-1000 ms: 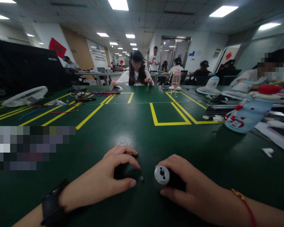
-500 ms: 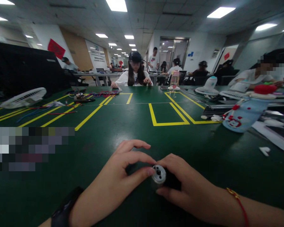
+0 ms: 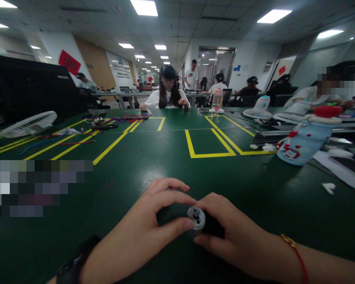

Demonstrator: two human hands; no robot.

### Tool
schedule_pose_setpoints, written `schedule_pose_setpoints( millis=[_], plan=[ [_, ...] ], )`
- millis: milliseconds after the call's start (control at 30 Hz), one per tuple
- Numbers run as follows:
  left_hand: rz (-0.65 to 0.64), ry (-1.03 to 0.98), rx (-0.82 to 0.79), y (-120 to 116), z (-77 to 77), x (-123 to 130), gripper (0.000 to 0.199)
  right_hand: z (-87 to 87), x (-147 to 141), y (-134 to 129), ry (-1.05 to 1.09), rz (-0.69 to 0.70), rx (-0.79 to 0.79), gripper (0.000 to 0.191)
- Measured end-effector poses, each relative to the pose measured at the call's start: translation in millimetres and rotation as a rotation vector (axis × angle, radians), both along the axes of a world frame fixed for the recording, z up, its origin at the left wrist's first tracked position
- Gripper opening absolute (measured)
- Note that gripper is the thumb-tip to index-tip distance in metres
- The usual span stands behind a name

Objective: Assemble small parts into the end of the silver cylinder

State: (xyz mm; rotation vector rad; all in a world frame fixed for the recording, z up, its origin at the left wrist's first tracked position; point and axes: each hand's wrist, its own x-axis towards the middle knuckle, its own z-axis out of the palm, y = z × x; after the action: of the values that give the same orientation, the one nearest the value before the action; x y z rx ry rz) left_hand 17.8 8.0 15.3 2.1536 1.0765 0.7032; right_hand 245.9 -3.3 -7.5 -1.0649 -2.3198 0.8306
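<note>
A small cylindrical electric motor (image 3: 197, 221) stands upright on the green table, its silvery end face up with a dark central shaft and small holes. My right hand (image 3: 225, 225) wraps round its right side, thumb in front and fingers behind. From the left, the thumb of my left hand (image 3: 154, 215) rests on the motor's near left rim. My left index fingertip reaches the far rim, and the other fingers are held curved above the table. The motor's lower body is mostly hidden by my hands and shadow.
Yellow tape (image 3: 213, 156) marks the green table (image 3: 130, 169). On the right stand a blue bottle (image 3: 298, 142) and white scraps (image 3: 329, 187). Coloured wires (image 3: 127, 118) and a white fan (image 3: 29, 124) lie left. A person (image 3: 168, 94) sits opposite.
My left thumb has slid slightly toward me along the motor's rim, uncovering more of its end face. The right hand keeps its hold. The view has shifted a little.
</note>
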Motion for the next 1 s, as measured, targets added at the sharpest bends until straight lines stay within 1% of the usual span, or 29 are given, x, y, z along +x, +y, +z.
schedule_pose_setpoints(
  millis=[100, 167, 267, 333, 400, 533, 733, 800, 933, 1000],
  plan=[
    [-0.005, 0.036, -0.034, 2, -0.7, -10, 0.024, 2.5, -1, 1, -0.012, -0.012, -0.022, 0.035],
    [-0.006, 0.050, -0.051, 2, -1.4, -13, 0.029, 3.6, -1, 1, -0.018, -0.018, -0.028, 0.032],
    [-0.045, 0.058, -0.069, -2, -1.6, -11, 0.040, 3.8, -1, 0, -0.006, -0.014, -0.011, 0.033],
    [-0.078, 0.060, -0.072, -5, -1.1, -9, 0.044, 3.8, -1, 0, 0.000, 0.000, -0.001, 0.034],
    [-0.075, 0.060, -0.067, -8, -0.4, -7, 0.042, 4.0, -1, 0, -0.005, 0.007, -0.003, 0.033],
    [-0.019, 0.052, -0.040, -10, 0.4, -11, 0.033, 3.5, 0, 0, -0.011, -0.002, -0.014, 0.030],
    [-0.076, 0.050, -0.028, -13, 0.4, -11, 0.048, 1.4, 2, 0, -0.004, -0.012, -0.018, 0.033],
    [-0.064, 0.042, -0.029, -13, 1.5, -10, 0.045, 1.9, 2, -1, -0.009, -0.011, -0.028, 0.032],
    [0.001, 0.033, -0.031, -9, 2.4, -12, 0.031, 3.7, 2, -1, -0.018, -0.011, -0.046, 0.033],
    [0.029, 0.049, -0.019, -5, 0.3, -17, 0.029, 4.4, 2, -1, -0.023, -0.013, -0.051, 0.034]
  ],
)
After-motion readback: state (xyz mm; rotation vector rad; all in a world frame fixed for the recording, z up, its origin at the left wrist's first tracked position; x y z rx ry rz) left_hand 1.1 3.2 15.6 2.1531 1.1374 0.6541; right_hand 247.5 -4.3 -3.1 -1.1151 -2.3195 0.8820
